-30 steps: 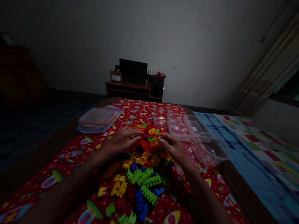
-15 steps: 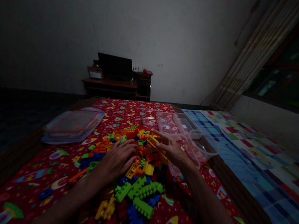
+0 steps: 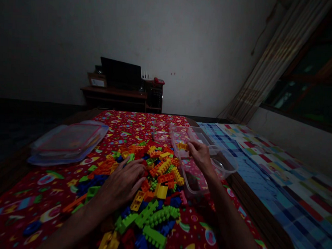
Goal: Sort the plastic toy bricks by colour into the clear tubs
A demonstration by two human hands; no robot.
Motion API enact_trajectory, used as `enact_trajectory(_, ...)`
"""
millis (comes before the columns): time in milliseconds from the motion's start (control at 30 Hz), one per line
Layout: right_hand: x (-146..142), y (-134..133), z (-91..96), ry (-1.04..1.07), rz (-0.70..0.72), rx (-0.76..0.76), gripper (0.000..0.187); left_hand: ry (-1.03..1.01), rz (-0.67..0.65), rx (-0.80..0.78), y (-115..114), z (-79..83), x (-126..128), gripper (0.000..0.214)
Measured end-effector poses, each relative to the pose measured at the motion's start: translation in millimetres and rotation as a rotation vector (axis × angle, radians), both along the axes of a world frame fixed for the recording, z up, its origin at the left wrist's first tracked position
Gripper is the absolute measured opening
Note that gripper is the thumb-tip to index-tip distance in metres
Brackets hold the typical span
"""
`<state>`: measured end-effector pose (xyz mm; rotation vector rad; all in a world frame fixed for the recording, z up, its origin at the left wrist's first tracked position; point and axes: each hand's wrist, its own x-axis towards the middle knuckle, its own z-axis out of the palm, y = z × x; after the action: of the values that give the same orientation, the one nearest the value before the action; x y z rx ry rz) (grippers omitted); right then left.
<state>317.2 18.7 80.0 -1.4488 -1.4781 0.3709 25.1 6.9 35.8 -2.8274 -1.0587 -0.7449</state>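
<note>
Right hand (image 3: 201, 155) had thumb and fingertips closed on one yellow brick (image 3: 182, 146), pinched at its end, the rest sticking out leftward. In the view, brick overlapped the clear boxes; couldn't tell if above the rim or inside. Left hand (image 3: 126, 178) was palm down at the left part of the brick pile (image 3: 163, 168), fingers loosely spread and slightly bent, thumb apart from them, holding nothing that showed.

Pile sat loose between and in front of the hands: mostly orange and yellow beyond, green bricks (image 3: 157, 215) and blue ones nearer. Blue ring (image 3: 32, 228) lay alone, well left of the pile.

Clear boxes (image 3: 197, 193) stood just right of the pile, clear round tub (image 3: 230, 171) at their right. Stack of lids (image 3: 71, 137) lay far left, near the edge. All on a table (image 3: 125, 125) with a red patterned cover.

Farther out: checked bedding (image 3: 268, 155) to the right, curtain (image 3: 254, 78) beyond it. Desk (image 3: 115, 92) by the back wall carried a dark monitor (image 3: 121, 74), cardboard box (image 3: 96, 80) and red phone (image 3: 158, 81).
</note>
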Motion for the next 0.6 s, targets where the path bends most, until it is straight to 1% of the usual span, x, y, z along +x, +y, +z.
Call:
enact_trajectory(67, 15, 16, -1.8, -0.172, -0.123, 0.003, 0.028, -0.003, -0.009, -0.002, 1, 0.1, 0, 0.014)
enact_trajectory(100, 20, 24, -3.7, -0.255, -0.158, -0.02, 0.027, -0.006, -0.013, -0.005, 1, 0.4, 0, 0.015)
enact_trajectory(167, 29, 36, -9.5, -0.364, -0.167, -0.079, 0.026, -0.012, -0.014, -0.012, 1, 1.2, 0, 0.016)
enact_trajectory(233, 33, 42, -15.9, -0.393, -0.142, -0.12, 0.028, -0.009, -0.016, -0.018, 1, 1.9, 0, 0.017)
enact_trajectory(333, 33, 39, -19.7, -0.388, -0.134, -0.084, 0.034, -0.006, -0.018, -0.023, 0, 2.4, 0, 0.018)
enact_trajectory(433, 24, 25, -12.8, -0.393, -0.126, -0.004, 0.036, -0.01, -0.015, -0.024, 0, 3.0, 0, 0.019)
enact_trajectory(500, 12, 11, -5.4, -0.379, -0.036, -0.01, 0.032, -0.01, -0.018, -0.022, 0, 3.5, 0, 0.019)
enact_trajectory(533, 4, 4, -2.3, -0.375, 0.04, -0.034, 0.03, -0.009, -0.022, -0.018, 0, 3.7, 0, 0.019)
enact_trajectory(600, -12, -8, 0.7, -0.407, 0.236, -0.09, 0.028, -0.006, -0.029, -0.004, 0, 4.0, 0, 0.018)
